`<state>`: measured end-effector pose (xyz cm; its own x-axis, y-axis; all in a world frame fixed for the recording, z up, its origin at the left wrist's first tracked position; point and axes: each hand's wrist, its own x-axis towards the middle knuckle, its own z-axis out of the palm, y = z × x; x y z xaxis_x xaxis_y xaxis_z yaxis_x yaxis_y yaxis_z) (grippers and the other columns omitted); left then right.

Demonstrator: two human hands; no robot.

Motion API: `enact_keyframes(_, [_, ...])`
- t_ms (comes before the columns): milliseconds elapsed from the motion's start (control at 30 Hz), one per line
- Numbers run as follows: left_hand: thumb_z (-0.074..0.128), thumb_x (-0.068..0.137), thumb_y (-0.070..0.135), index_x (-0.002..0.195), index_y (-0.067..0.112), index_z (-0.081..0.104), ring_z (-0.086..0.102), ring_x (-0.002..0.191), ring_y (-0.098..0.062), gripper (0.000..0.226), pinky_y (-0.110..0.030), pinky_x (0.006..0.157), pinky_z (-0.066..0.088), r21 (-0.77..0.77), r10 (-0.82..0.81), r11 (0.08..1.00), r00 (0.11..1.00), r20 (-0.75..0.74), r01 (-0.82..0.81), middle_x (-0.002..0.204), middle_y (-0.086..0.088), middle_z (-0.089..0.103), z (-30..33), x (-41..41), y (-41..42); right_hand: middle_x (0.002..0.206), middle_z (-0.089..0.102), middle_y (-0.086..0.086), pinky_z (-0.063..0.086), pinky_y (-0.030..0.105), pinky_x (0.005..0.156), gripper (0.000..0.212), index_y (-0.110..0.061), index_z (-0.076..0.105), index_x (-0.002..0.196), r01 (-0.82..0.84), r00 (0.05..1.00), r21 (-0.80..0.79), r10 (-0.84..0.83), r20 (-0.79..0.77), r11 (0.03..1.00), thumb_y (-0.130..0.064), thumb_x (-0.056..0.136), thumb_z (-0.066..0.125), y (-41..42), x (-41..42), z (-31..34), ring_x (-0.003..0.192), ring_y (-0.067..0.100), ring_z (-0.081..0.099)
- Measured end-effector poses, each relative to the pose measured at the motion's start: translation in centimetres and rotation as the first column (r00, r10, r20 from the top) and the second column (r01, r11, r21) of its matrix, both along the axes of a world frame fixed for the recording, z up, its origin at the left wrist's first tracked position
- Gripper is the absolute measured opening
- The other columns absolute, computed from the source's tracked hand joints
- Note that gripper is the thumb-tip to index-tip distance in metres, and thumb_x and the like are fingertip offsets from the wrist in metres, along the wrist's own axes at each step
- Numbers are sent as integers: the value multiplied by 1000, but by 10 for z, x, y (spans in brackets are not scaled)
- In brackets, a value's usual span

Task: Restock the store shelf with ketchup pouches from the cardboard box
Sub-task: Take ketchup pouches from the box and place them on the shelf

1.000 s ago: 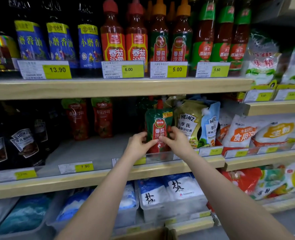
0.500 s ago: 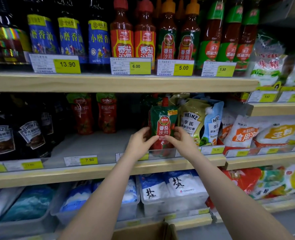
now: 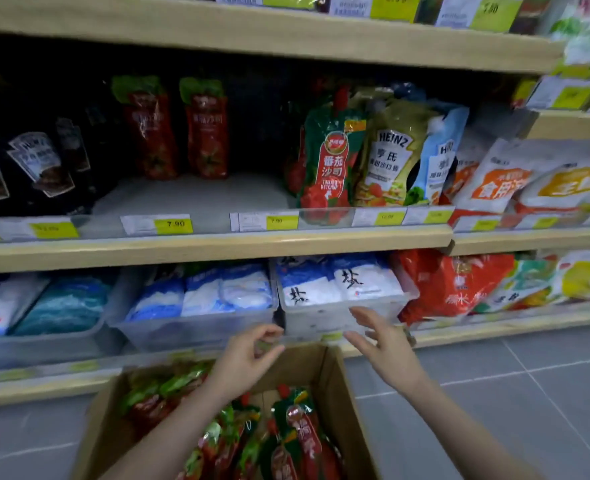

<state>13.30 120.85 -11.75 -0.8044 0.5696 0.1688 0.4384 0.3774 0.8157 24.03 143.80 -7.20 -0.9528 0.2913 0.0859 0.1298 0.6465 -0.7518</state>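
A red and green ketchup pouch [image 3: 328,161] stands upright at the front of the middle shelf [image 3: 217,240], beside the Heinz pouches. Two more ketchup pouches [image 3: 179,129] stand further back to the left. Below, an open cardboard box [image 3: 335,382] on the floor holds several ketchup pouches [image 3: 297,434]. My left hand [image 3: 245,362] hovers over the box with its fingers loosely curled and nothing in it. My right hand [image 3: 383,348] is just right of the box's far corner, fingers spread, empty.
Heinz salad dressing pouches [image 3: 394,157] stand right of the ketchup. Dark sauce pouches [image 3: 37,168] fill the shelf's left. Clear bins of white and blue bags [image 3: 338,285] sit on the bottom shelf behind my hands. Grey tiled floor [image 3: 494,393] lies to the right.
Both hands let go of the ketchup pouch on the middle shelf and dropped down to the cardboard box. The view tilted downward, bringing the box into sight.
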Motion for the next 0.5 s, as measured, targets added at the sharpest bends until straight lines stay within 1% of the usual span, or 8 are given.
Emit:
enact_keyframes(100, [64, 83, 33, 111, 27, 62, 59, 93, 4, 28, -17, 78, 51, -120, -107, 986, 992, 66, 114, 101, 12, 64, -40, 16, -4, 127, 57, -4, 41, 19, 91, 44, -19, 51, 128, 31, 998, 13, -31, 56, 999, -29, 86, 63, -12, 14, -44, 116, 11, 53])
enact_keyframes(167, [62, 82, 35, 110, 26, 63, 59, 91, 4, 29, -16, 76, 50, -152, -144, 976, 984, 103, 158, 100, 10, 63, -61, 21, -7, 129, 54, -8, 40, 19, 91, 49, -22, 48, 131, 55, 994, 13, -56, 98, 998, -30, 86, 63, -20, 21, -67, 116, 9, 52])
enact_keyframes(233, [64, 83, 31, 109, 26, 63, 57, 89, 5, 26, -12, 76, 47, -193, -158, 964, 978, 133, 182, 98, 11, 63, -80, 24, -9, 127, 53, -13, 40, 18, 91, 51, -25, 45, 134, 82, 989, -18, -79, 123, 996, -30, 86, 62, -28, 27, -83, 116, 5, 50])
enact_keyframes(267, [65, 84, 29, 109, 26, 62, 57, 88, 5, 25, -11, 76, 46, -213, -160, 958, 976, 148, 189, 97, 10, 63, -88, 25, -10, 130, 51, -14, 38, 15, 95, 52, -27, 44, 135, 86, 991, -34, -82, 108, 996, -28, 87, 62, -33, 29, -90, 120, 4, 49])
enact_keyframes(300, [65, 84, 29, 109, 26, 62, 57, 88, 6, 25, -10, 76, 46, -229, -160, 953, 973, 167, 196, 98, 10, 63, -98, 25, -12, 136, 47, -14, 33, 11, 101, 52, -28, 43, 136, 86, 992, -39, -82, 94, 996, -26, 87, 61, -38, 31, -97, 125, 2, 45])
enact_keyframes(367, [65, 84, 29, 111, 26, 61, 57, 90, 5, 27, -7, 75, 45, -253, -155, 945, 965, 213, 208, 101, 11, 63, -114, 23, -11, 143, 37, -17, 21, 4, 106, 55, -29, 41, 138, 90, 994, -35, -88, 67, 995, -21, 87, 61, -46, 34, -103, 132, -4, 34])
enact_keyframes(433, [66, 85, 27, 115, 21, 61, 57, 93, 4, 31, -4, 75, 44, -275, -144, 938, 959, 243, 211, 104, 11, 62, -128, 20, -8, 144, 34, -20, 20, 7, 109, 59, -31, 37, 140, 103, 994, -39, -101, 44, 994, -18, 87, 60, -47, 33, -104, 132, -9, 29])
enact_keyframes(500, [67, 84, 25, 117, 17, 60, 57, 95, -1, 34, -4, 76, 42, -305, -121, 930, 956, 266, 203, 108, 8, 62, -140, 16, -1, 143, 33, -21, 22, 13, 112, 60, -32, 36, 140, 118, 992, -30, -117, 45, 993, -16, 87, 60, -46, 32, -106, 132, -9, 28])
